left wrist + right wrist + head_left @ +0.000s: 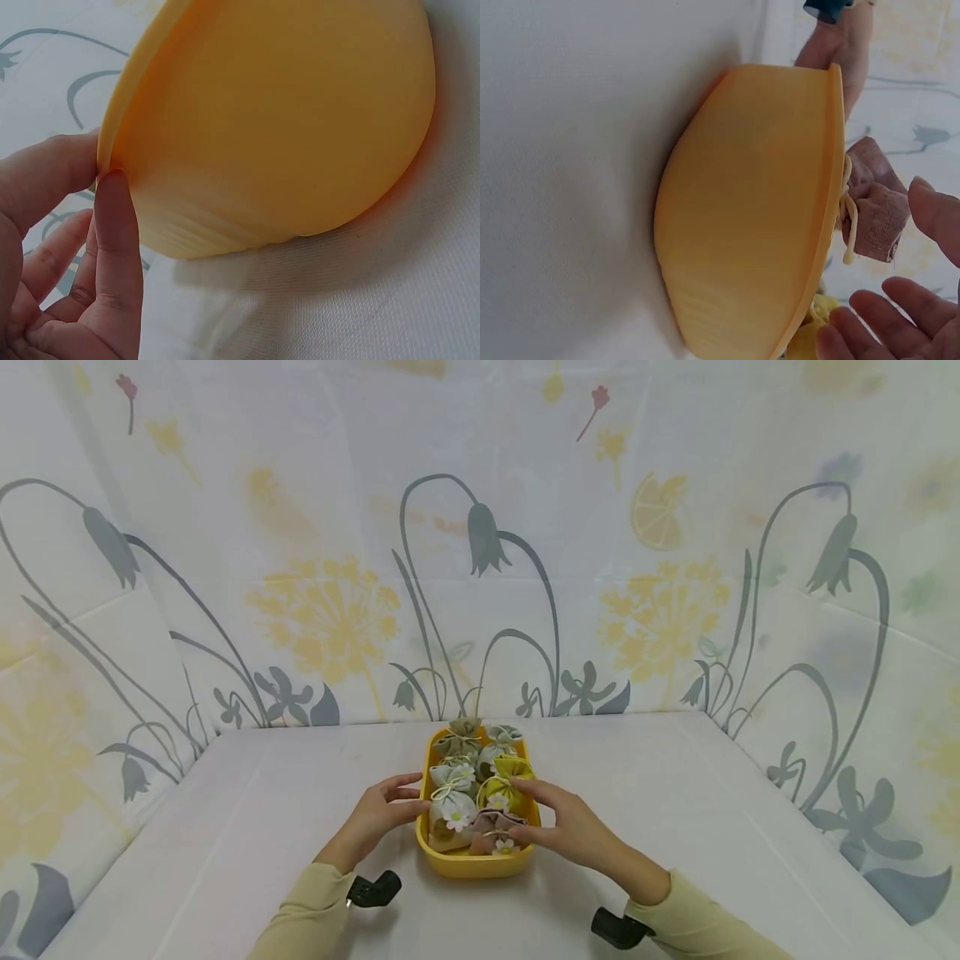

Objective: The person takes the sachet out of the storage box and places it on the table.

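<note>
A yellow plastic tub (476, 867) stands on the table, filled with several small drawstring pouches. My left hand (378, 814) is at the tub's left side; in the left wrist view its thumb and a finger (116, 217) pinch the rim. Over the right rim, my right hand (581, 833) hovers with fingers spread. Its fingertips are near a yellow-green pouch (513, 768) and a mauve pouch (497, 820). The right wrist view shows a gap between that hand and the mauve pouch (877, 214). A pale pouch (452, 802) with a white flower lies at the front left.
Further back in the tub are an olive pouch (459, 739) and a grey-green pouch (502, 739). White cloth covers the table (285, 827). Behind it hangs a flower-printed curtain (480, 635). Each wrist carries a black camera (375, 889).
</note>
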`<state>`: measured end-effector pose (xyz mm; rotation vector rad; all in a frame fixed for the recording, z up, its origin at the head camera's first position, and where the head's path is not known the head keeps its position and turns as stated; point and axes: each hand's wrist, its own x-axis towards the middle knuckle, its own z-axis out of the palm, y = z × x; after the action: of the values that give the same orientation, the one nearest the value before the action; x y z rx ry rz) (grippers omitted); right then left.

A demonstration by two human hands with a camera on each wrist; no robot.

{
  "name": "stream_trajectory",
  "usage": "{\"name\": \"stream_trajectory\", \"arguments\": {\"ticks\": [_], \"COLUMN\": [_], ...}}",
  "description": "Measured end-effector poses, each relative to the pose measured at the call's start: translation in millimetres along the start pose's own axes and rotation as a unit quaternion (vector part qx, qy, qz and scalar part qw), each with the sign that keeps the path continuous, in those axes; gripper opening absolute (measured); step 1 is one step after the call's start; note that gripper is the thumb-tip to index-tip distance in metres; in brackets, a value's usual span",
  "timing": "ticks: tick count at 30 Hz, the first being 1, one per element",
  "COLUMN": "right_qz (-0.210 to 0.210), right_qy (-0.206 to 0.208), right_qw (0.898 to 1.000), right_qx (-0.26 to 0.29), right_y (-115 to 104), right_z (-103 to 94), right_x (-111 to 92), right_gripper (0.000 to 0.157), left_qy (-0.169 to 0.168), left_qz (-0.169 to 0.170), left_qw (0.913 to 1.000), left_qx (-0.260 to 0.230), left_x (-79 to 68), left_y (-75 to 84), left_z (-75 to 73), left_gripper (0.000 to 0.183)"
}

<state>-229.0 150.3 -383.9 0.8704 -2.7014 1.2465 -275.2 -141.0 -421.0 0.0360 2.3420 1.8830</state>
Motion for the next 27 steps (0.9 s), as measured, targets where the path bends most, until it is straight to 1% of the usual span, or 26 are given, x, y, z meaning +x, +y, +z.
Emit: {"name": "stream_trajectory", "arguments": {"ticks": [3,7,9,12,15,20,27], "right_qz": [0.004,-0.003,-0.004,0.010,0.020,0.025,0.049], "right_qy": [-0.012,-0.034,-0.048,-0.071,-0.085,-0.081,-0.059], "right_qw": [1.000,0.998,0.995,0.991,0.986,0.987,0.988], "right_qx": [0.025,0.061,0.083,0.117,0.139,0.136,0.135], "right_y": [0,2,2,2,2,1,-2], "right_z": [2.3,3.9,4.0,3.9,3.5,3.9,4.8], "right_x": [2,7,10,14,17,20,24], "right_gripper": [0.058,0.052,0.049,0.045,0.038,0.029,0.021], "left_qy": [-0.002,-0.001,0.000,0.002,0.001,0.001,-0.002], "left_qz": [0.001,-0.001,-0.002,0.001,0.004,0.003,0.001], "left_qw": [1.0000,1.0000,1.0000,1.0000,1.0000,1.0000,0.9998], "left_qx": [0.000,-0.004,-0.006,-0.004,-0.002,-0.006,-0.017], "left_x": [-0.3,-0.2,0.3,1.0,0.8,-0.7,-1.0], "left_y": [-0.8,-1.7,-1.9,-1.7,-1.3,-0.2,-0.7], "left_z": [0.2,0.0,-0.3,-0.7,-1.1,-0.4,1.2], "left_gripper": [0.061,0.061,0.061,0.061,0.061,0.061,0.059]}}
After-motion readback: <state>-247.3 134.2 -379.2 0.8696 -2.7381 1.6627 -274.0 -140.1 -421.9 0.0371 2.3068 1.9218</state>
